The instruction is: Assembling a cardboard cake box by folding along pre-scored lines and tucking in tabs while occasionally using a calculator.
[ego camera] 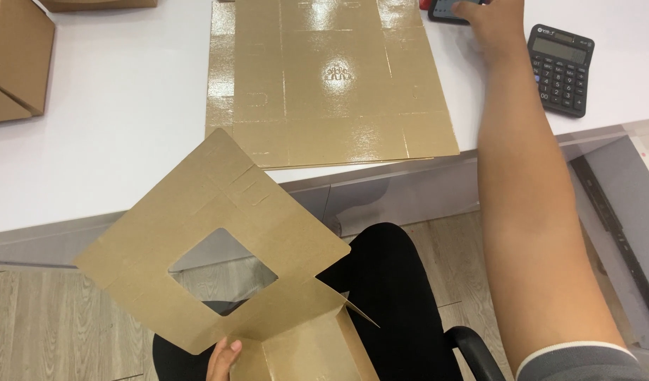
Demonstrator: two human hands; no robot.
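My left hand [224,357] grips the lower edge of a flat brown cardboard piece [141,257] with a square window cut in its middle, held tilted over my lap below the table edge. My right arm stretches far across the white table [120,113], and my right hand [488,20] rests on a dark phone [443,10] at the top edge of the view. Whether the fingers close around the phone cannot be told. A stack of glossy gold flat cardboard sheets [331,77] lies on the table between the two hands.
A black calculator [562,68] lies right of my right forearm. Folded brown cardboard boxes [14,56] stand at the table's far left. A black chair armrest [476,349] is at the lower right, with wooden floor below.
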